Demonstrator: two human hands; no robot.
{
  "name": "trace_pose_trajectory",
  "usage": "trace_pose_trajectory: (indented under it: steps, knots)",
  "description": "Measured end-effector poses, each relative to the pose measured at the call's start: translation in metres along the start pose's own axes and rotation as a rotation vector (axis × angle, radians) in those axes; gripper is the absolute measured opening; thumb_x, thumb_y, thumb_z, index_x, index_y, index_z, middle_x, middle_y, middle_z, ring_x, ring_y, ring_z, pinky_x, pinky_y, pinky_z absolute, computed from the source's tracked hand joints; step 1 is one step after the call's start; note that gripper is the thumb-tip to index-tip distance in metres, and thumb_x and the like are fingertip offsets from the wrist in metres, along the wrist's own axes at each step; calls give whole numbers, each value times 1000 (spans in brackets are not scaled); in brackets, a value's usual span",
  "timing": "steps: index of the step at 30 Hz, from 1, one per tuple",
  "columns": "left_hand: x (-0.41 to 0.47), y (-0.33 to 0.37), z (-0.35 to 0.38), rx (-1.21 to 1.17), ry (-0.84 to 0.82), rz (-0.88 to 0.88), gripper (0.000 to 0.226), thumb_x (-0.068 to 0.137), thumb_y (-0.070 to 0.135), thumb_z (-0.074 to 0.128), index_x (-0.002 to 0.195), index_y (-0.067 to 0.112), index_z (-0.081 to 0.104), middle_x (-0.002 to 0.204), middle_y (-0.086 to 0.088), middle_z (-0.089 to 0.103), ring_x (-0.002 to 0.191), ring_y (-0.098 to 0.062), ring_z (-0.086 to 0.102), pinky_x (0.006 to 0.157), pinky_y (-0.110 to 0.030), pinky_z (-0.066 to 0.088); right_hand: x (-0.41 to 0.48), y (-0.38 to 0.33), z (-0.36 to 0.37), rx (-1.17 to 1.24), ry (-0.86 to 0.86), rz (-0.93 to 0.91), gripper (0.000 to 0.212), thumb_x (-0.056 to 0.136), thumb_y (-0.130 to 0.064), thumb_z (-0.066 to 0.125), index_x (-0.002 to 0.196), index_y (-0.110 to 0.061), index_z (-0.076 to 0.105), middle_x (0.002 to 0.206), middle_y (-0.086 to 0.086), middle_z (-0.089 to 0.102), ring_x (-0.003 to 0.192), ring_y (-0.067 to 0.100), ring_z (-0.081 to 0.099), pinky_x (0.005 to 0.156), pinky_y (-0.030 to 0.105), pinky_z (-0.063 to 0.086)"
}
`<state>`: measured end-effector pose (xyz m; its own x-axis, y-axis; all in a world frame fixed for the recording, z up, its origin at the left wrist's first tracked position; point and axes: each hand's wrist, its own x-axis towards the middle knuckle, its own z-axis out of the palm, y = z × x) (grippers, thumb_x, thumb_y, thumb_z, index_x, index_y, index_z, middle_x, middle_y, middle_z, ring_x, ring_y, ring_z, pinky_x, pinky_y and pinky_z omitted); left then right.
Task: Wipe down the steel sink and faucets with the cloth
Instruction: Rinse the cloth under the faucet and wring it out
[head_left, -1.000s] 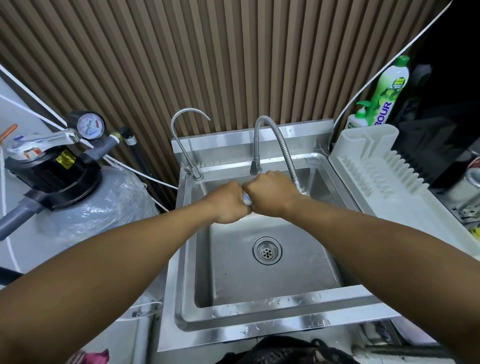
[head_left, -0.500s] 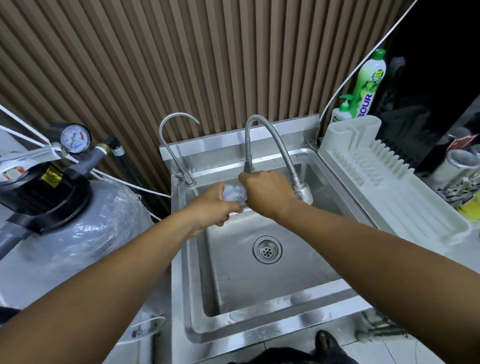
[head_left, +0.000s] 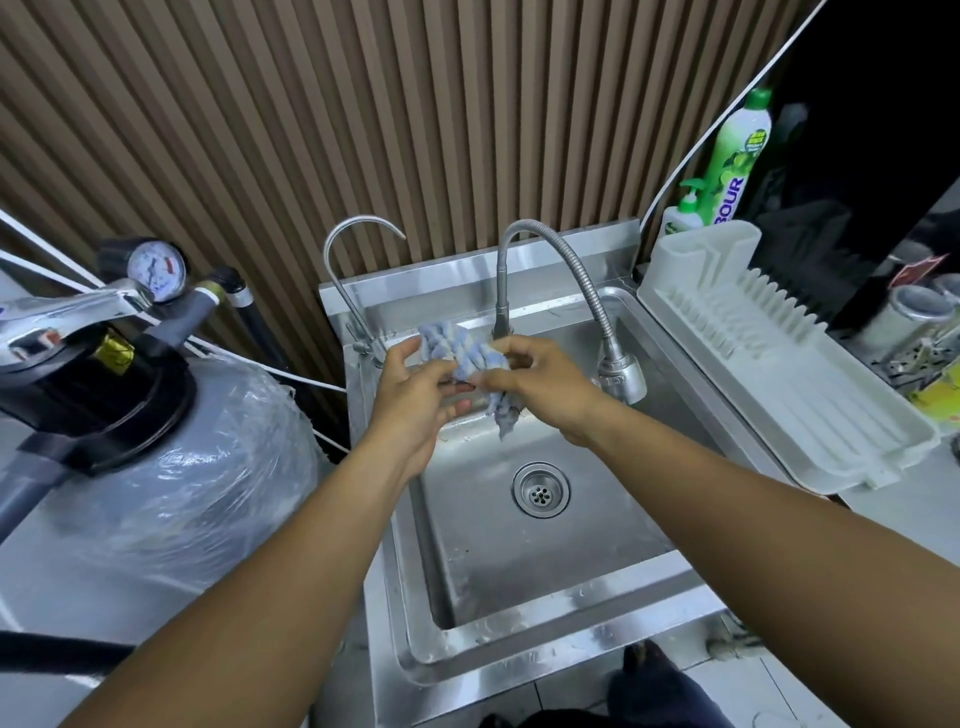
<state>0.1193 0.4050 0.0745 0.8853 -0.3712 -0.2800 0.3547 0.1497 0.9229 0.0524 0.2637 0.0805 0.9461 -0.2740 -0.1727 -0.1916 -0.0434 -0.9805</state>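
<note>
A twisted blue-grey cloth (head_left: 470, 358) hangs between my two hands over the back of the steel sink (head_left: 519, 540). My left hand (head_left: 415, 389) grips its left part and my right hand (head_left: 545, 382) pinches its right part; a tail of cloth dangles below. The thin gooseneck faucet (head_left: 345, 275) rises behind my left hand. The flexible hose faucet (head_left: 561, 254) arches behind my right hand, and its spray head (head_left: 621, 371) hangs just right of that hand. The drain (head_left: 540, 489) lies below the cloth.
A white dish rack (head_left: 779, 364) sits right of the sink, with a green detergent bottle (head_left: 737, 156) and a pump bottle (head_left: 683, 213) behind it. A plastic-wrapped filter tank (head_left: 171, 467) with a pressure gauge (head_left: 155, 269) stands at the left. Metal cups (head_left: 904, 317) are at far right.
My fists were pressed together on the bunched cloth; now my hands have drawn apart and loosened, and the twisted cloth shows between them. The view has shifted slightly left and closer.
</note>
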Motion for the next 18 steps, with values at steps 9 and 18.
trace_pose_trajectory:
  steps: [9,18]
  knots:
    - [27,3,-1,43,170,50,22,85,3,67,102,16,64,97,-12,72,88,-29,68,71,-33,50,33,-12,-5,52,164,49,26,91,-7,53,108,-18,69,91,3,65,79,14,58,65,25,45]
    - [55,2,13,95,71,-9,43,76,19,83,114,4,68,105,-14,75,99,-32,71,88,-42,54,73,-13,-24,116,157,6,21,80,-3,78,94,-16,70,88,3,67,66,11,63,59,24,51]
